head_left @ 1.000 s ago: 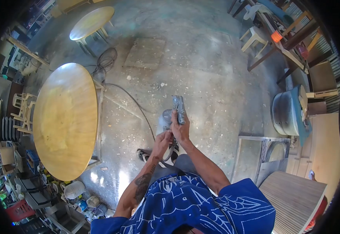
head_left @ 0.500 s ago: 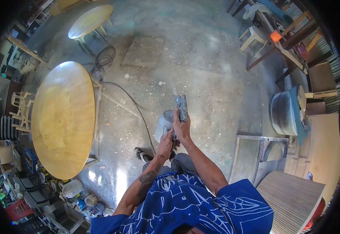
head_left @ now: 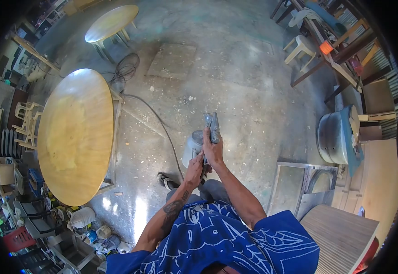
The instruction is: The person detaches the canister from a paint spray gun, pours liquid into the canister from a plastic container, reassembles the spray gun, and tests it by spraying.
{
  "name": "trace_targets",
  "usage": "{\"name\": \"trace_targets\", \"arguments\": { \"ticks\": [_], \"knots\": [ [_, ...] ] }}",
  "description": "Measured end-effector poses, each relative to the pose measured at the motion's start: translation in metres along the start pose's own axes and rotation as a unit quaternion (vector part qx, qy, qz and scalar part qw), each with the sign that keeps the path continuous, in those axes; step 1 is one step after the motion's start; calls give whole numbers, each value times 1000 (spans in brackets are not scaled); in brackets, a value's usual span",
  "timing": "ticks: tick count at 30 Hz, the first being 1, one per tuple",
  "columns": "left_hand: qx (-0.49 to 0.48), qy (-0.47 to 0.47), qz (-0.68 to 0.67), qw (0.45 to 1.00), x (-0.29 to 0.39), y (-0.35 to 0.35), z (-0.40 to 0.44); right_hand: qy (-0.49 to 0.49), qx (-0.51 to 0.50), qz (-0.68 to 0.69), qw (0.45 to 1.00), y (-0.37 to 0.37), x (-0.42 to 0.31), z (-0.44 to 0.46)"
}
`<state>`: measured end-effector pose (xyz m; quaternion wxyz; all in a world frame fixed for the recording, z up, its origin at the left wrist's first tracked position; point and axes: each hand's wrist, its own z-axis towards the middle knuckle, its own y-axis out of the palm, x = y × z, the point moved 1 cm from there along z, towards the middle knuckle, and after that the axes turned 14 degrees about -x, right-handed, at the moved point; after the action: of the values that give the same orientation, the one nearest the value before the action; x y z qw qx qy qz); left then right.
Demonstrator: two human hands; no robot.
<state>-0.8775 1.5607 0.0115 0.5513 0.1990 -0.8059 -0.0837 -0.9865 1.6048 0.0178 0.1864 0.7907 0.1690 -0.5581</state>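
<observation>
In front of my body I hold a grey spray gun (head_left: 214, 127) with a pale paint cup (head_left: 191, 148) attached at its left side. My right hand (head_left: 213, 151) is wrapped round the gun's grip, the nozzle end pointing away from me. Just below it, my left hand (head_left: 193, 171) is closed at the lower part of the gun, near the hose end; its fingertips are partly hidden. A dark air hose (head_left: 155, 114) curves across the floor from a coil and comes up close to my left foot.
To my left, a large oval wooden tabletop (head_left: 75, 137) rests on a frame. Beyond it stands a smaller round table (head_left: 112, 23). A white stool (head_left: 300, 51), a drum-like piece (head_left: 334, 137), a metal frame (head_left: 290, 182) and a slatted wooden panel (head_left: 338, 233) line the right. Cans and jugs crowd the lower left.
The view has shifted slightly, so the tables and coil appear a little further right. Both hands keep nearly the same hold on the spray gun.
</observation>
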Motion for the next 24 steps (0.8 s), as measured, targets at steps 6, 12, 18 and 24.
{"name": "trace_targets", "arguments": {
  "ticks": [6, 12, 18, 24],
  "knots": [
    [22, -67, 20, 997, 14, 3, -5, 3, -9, -20, 1000, 2, -3, 0],
    [-150, -65, 109, 980, 6, -1, -34, -11, -28, 14, 999, -2, -54, -8],
    [-147, 10, 530, 835, -77, -73, -51, -10, -48, -55, 997, -54, -170, -11],
    [311, 78, 530, 785, -92, -209, 0, -154, 5, -77, 985, -93, -302, -86]
  ]
}}
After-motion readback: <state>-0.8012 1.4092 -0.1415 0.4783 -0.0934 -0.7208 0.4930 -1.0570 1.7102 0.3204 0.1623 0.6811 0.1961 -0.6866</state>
